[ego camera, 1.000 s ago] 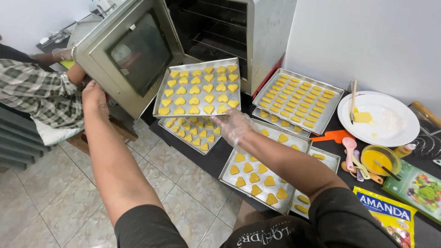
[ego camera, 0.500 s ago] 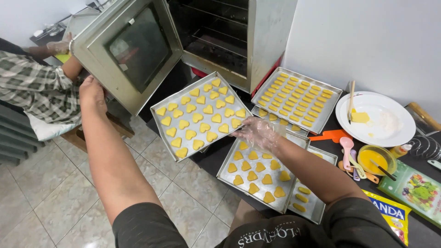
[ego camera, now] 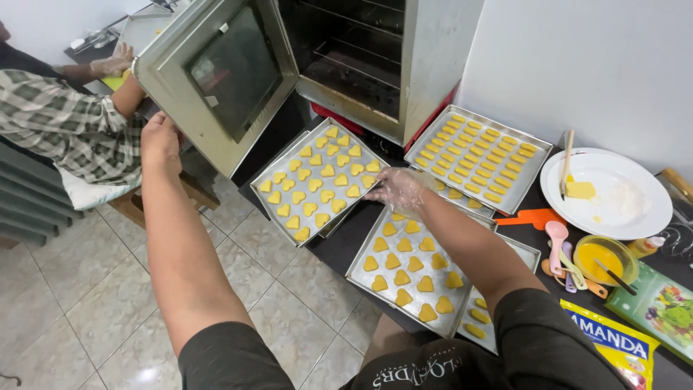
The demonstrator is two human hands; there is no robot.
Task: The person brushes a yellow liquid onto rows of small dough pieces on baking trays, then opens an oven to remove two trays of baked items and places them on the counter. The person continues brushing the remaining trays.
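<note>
Tray [ego camera: 317, 180] lower, at right hand [ego camera: 398, 189]

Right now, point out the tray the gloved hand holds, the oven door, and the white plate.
tray [ego camera: 317, 180], head view, heart-shaped cookies at its middle
oven door [ego camera: 224, 68], head view, glass pane
white plate [ego camera: 635, 180], head view, bare rim area

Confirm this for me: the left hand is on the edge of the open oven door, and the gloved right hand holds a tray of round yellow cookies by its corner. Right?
Not quite. The cookies on the tray are heart-shaped, not round; the head view shows it. The rest stands: the left hand is on the edge of the open oven door, and the gloved right hand holds that tray by its corner.
</note>
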